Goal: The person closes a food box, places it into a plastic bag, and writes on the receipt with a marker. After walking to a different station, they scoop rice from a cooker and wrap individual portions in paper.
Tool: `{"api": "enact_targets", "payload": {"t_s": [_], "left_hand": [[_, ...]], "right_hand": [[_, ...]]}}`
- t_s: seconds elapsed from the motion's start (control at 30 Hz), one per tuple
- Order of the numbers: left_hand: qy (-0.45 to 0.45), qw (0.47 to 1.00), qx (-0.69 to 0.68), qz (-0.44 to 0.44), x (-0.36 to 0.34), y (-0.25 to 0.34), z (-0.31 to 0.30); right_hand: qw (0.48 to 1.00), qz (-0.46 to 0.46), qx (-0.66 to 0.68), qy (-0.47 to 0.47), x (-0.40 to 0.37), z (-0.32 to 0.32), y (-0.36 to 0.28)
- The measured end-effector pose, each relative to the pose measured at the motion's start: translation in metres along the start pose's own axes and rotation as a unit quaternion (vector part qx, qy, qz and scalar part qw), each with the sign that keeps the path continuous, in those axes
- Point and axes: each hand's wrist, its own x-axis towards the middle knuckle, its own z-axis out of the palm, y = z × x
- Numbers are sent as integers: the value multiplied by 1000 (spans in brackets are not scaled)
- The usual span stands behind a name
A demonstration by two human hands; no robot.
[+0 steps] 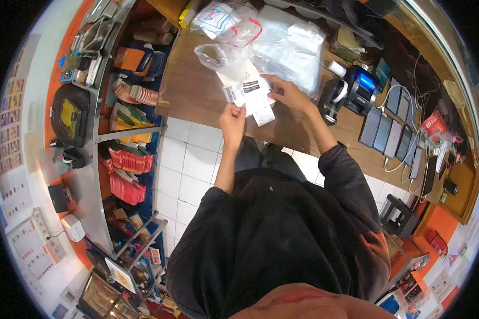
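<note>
My left hand (232, 119) pinches the near edge of a white printed label (248, 93) that lies at the front of the wooden counter (189, 90). My right hand (286, 93) rests on the label's right side, fingers closed on its far edge. The label carries black blocks and a barcode. Just beyond it lie clear plastic bags (282, 45), one with a red-handled bag (242, 32) on top. Both of my sleeves are dark.
A blue label printer (360, 89) and a tape dispenser (331, 101) stand right of my hands. A row of phones (394, 135) with cables lies further right. Shelves with coloured packets (127, 170) fill the left side. White floor tiles (186, 165) show below the counter.
</note>
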Motion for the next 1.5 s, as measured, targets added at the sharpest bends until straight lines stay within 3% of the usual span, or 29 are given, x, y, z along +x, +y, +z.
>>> {"api": "enact_targets", "payload": {"t_s": [0.1,0.17,0.23,0.27,0.3,0.37,0.4,0.5,0.57,0.7,0.77,0.83,0.87,0.93,0.97,1.0,1.03,1.1,1.13,1.17,1.2,1.23,1.27,1.3,1.33,1.37,1.4,1.47,1.5], "left_hand": [[-53,986,-109,-112,6,-22,3],[-147,871,-442,-156,11,-55,8],[-169,850,-463,-185,17,-64,2],[-190,827,-483,-214,20,-67,1],[-192,827,-483,-214,20,-55,-1],[-176,950,-179,-188,20,-20,-4],[-179,948,-176,-194,18,-27,-2],[-187,927,-276,-172,26,-43,5],[-221,856,-411,-222,26,-40,0],[-306,828,-407,-233,42,-64,-23],[-371,868,-219,-249,62,-75,-43],[-194,973,-113,-50,83,-33,-54],[-177,970,-159,-38,98,-12,-54],[-193,974,-116,31,132,18,-35],[-205,967,-119,90,150,21,-14],[-282,949,-118,74,160,38,-4],[-354,927,-111,58,163,53,1],[-311,923,145,174,140,87,3],[-332,903,86,258,134,83,6],[-358,897,31,257,119,117,-4],[-384,888,-23,254,104,151,-14],[-385,868,-180,257,98,178,-23],[-380,827,-331,249,91,199,-28],[-355,821,-318,315,98,210,-27],[-324,811,-306,378,106,221,-26],[-351,791,-387,318,100,238,-25],[-350,787,-391,324,99,243,-18],[-398,783,-428,214,102,238,-4],[-395,779,-434,220,99,232,5]], "right_hand": [[992,101,69,28,-4,9,24],[991,115,58,32,-9,31,56],[968,78,193,139,-14,54,66],[966,104,183,148,-17,60,72],[966,105,183,150,-19,63,66],[960,123,134,212,-19,74,50],[956,77,128,251,-19,81,47],[942,139,204,227,-18,76,40],[937,137,214,241,-16,80,42],[938,131,167,273,-17,83,51],[939,125,134,292,-12,72,44],[926,104,183,312,-4,55,28],[922,151,171,311,3,41,21],[966,49,57,249,31,31,10],[976,-59,-87,193,42,28,21],[947,-130,-204,209,54,39,35],[974,-92,-198,55,56,31,12],[993,38,-109,2,29,7,-52],[992,105,-70,-16,14,-4,-86],[988,123,-67,65,2,-9,-99],[977,-115,-117,134,-2,-11,-54],[938,-79,-298,161,-22,-31,-95],[921,-130,-322,179,-41,-65,-130],[913,-71,-341,214,-69,-97,-164],[953,-39,-194,229,-96,-136,-193],[943,-21,-222,247,-123,-173,-222],[900,-8,-345,265,-149,-212,-247],[760,-8,-576,299,-195,-289,-275],[647,-71,-670,356,-218,-329,-278]]}}
